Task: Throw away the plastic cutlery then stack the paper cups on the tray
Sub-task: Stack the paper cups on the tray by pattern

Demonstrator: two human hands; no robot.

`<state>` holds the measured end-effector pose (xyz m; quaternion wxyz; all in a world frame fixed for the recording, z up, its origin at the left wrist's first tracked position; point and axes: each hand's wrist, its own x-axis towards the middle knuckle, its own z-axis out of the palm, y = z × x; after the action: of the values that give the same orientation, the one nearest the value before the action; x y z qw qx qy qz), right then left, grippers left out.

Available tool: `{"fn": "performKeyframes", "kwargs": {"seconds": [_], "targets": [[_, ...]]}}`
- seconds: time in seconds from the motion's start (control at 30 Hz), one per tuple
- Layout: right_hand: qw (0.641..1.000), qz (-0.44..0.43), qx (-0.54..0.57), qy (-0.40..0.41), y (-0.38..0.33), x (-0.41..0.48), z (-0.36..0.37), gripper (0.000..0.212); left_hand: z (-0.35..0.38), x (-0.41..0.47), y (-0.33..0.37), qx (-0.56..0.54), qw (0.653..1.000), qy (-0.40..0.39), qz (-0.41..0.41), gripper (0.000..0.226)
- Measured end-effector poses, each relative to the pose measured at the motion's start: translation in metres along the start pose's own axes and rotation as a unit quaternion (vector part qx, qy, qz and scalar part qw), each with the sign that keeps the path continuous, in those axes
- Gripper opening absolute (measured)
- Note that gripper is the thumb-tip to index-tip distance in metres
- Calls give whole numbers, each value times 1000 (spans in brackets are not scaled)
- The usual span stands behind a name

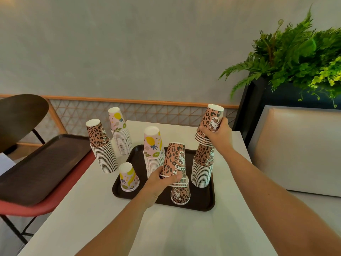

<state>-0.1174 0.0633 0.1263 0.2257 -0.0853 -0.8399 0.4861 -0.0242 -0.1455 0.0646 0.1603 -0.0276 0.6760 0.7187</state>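
Left grip: the left hand (158, 182) has fingers and thumb curled round the rim end of an upturned leopard-print cup (174, 159), which leans a little to the left
Where that cup is: over the short leopard stack (180, 194) at the front of the dark tray (203, 205), its mouth partly down over the stack's top; how far it has seated I cannot tell
Right grip: the right hand (219, 132) is wrapped round a nest of leopard-print cups (210, 124), held just above the tall leopard stack (203, 167) on the tray's right side
Step in hand: likely dropping both loads onto matching stacks
How to do it well: bring each cup upright before lowering, so its mouth sits square over the cup below; a tilted cup may catch on a rim and tip the column
Care with the tall stack: it looks top-heavy, so lower the nest straight down and let go gently without pressing sideways
Order: seating one hand's load first would free that hand to steady the other column
Also on the tray: a pineapple-print stack (153, 154) and a short fruit-print stack (129, 179)
Not yet on the tray: a leopard stack (102, 146) and a fruit-print stack (120, 130) stand on the white surface (88, 209) just beside it
Cutlery: none in view, so that part looks done
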Motion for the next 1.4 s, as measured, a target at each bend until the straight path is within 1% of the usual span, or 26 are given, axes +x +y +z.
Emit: {"fn": "performKeyframes", "kwargs": {"seconds": [0.1,0.3,0.47,0.53,0.6,0.67,0.7,0.83,0.93,1.0,1.03,1.1,1.17,1.2,1.27,1.3,1.4], "targets": [[1000,-18,7,6,2,0,3,65,2,1,0,1,1000,2,3,34],[999,-40,4,8,5,4,1,68,3,3,0,3,1000,7,6,37],[999,-31,-5,-27,19,1,3,70,5,7,1,1,1000,-1,3,35],[999,-19,-9,-50,28,-3,5,75,6,9,2,-1,1000,-3,7,36],[997,-4,-5,-75,34,-8,5,87,6,12,2,-6,1000,-7,8,37],[996,7,-3,-87,35,-12,4,96,8,13,3,-7,1000,-12,10,42],[996,3,-4,-86,33,-12,3,97,9,14,4,-5,1000,-14,10,43],[998,-45,-8,-45,13,-15,-7,84,15,19,7,-4,1000,-23,15,36],[994,-107,-13,-32,-3,-22,-11,63,18,24,11,-8,999,-25,20,30],[991,-112,4,-67,-11,-29,-11,53,22,29,14,-11,999,-27,31,30],[990,-103,9,-99,-15,-32,-11,52,25,31,17,-16,999,-25,38,31],[981,-75,-3,-177,-23,-36,-12,58,30,36,23,-27,998,-18,53,38],[971,-57,-31,-230,-29,-36,-16,69,36,39,31,-15,997,-20,74,55],[969,-52,-36,-240,-32,-35,-19,73,39,41,34,-6,996,-19,83,57],[968,-38,-27,-248,-36,-32,-24,81,45,43,43,8,995,-13,99,47],[967,-33,-18,-250,-37,-30,-27,83,49,44,47,15,994,-12,108,46],[971,-30,8,-237,-37,-24,-34,82,59,52,60,45,990,-19,136,55]]}}
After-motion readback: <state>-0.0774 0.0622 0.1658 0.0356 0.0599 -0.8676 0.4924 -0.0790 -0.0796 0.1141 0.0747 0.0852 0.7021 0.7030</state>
